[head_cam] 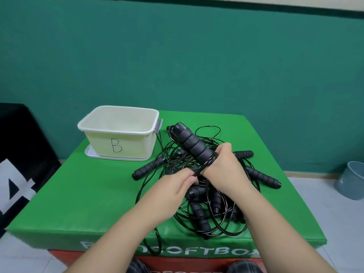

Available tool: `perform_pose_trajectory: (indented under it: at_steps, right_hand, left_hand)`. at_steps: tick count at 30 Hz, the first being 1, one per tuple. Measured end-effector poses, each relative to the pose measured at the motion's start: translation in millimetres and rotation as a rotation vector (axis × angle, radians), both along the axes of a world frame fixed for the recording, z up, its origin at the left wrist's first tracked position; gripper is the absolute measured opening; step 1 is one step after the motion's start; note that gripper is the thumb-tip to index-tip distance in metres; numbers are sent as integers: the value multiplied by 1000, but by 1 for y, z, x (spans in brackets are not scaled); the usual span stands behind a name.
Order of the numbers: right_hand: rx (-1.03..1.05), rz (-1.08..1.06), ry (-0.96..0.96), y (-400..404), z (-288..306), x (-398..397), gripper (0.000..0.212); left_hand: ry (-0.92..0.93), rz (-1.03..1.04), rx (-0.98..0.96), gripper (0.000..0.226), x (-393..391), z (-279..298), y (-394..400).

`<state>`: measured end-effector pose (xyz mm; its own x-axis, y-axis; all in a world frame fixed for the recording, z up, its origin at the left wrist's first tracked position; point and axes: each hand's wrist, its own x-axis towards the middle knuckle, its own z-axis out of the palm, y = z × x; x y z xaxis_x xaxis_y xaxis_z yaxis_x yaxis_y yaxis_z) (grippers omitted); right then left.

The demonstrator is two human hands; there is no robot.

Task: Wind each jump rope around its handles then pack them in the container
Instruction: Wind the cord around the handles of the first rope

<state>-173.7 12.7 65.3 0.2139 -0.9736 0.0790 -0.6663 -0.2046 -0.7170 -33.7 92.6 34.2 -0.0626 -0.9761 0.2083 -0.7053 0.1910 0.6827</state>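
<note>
your right hand (pixel 224 170) is wrapped around the lower end of a pair of black foam handles (pixel 189 143) held together, which tilt up and away toward the container, and a few turns of black cord (pixel 209 162) already circle them just above your fist. your left hand (pixel 178 183) pinches that same cord between thumb and fingers, just beside your right wrist, with the strand running taut from the pinch up to the wound turns. beneath both hands lies a tangled pile of jump ropes (pixel 212 205) on the green padded box (pixel 94 203), loose black loops spreading across it and one loop hanging over the near edge. single handles stick out of the pile: one to the left (pixel 148 167) pointing toward the container, one behind your right hand (pixel 244 154), one to the right (pixel 264 177), and several more close to you under your forearms. the cream container (pixel 118 133), marked with a hand-drawn b, sits on its lid at the far left of the box, open, with nothing visible inside. a grey bin (pixel 352 182) stands on the floor to the right.
</note>
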Motion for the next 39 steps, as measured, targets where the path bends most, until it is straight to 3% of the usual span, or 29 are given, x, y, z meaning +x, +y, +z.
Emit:
perform_pose_trajectory:
  at_steps: [6,9,14,18,23,25,28,30,32,34,39]
  right_hand:
    - [345,179,-391,26,1,10,45]
    - [423,279,-507,40,6,10,43]
    - [469,423,-576,64,18,1,14]
    - [503,463,-658,78,23,-5,22]
    - [531,526,-746,98,22,-4,39]
    - [486,490,-745,107,23,-1,43]
    - [258,288,-687,115,18,4,54]
    - [-31,173,-536,120,14,3,40]
    - [-265,156,-378,128,13,1,18]
    - [-368,212,-289,139,14,0,14]
    - [-427,384,-134,161,3,3,60]
  left_hand:
    - [101,106,-99,35,10,-17,0]
    - [180,96,-131,59,12,-22,6]
    - [278,68,-248,52,12,-14,27]
    - [295,62,-358,42,13,-6,47]
    - [262,72,-443,48,13,1,68]
    - [288,112,-447,47,11,3,77]
    - [326,220,-434,26,6,8,91]
    - [311,285,-410,19,3,10,100]
    - [281,334,-396,31,3,9,107]
    - [264,385,-415,42,4,9,114]
    - [241,445,-458,38,-7,12,132]
